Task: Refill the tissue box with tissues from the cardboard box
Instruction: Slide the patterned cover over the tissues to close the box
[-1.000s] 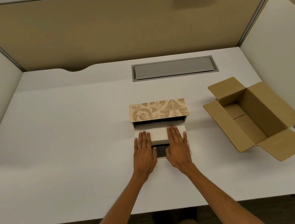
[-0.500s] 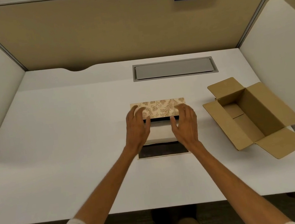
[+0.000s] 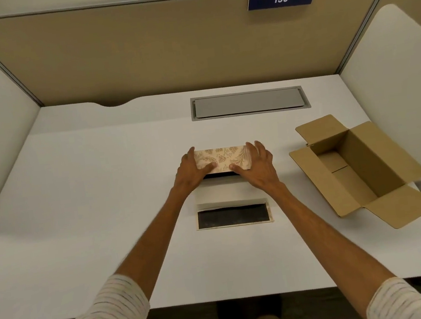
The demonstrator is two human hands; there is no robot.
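tissue box (image 3: pixel 222 159) mid-desk (image 3: pixel 103 199) | cardboard box (image 3: pixel 359 167) right, apart

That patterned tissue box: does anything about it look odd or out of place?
The tissue box is opened up: both hands hold its patterned shell, while white tissues overhang the dark tray in front. Nothing looks spilled or damaged.

Beige leaf-patterned tissue box (image 3: pixel 223 157) — plain brown cardboard box (image 3: pixel 358 165), white desk (image 3: pixel 90 200), striped sleeves (image 3: pixel 112 317).
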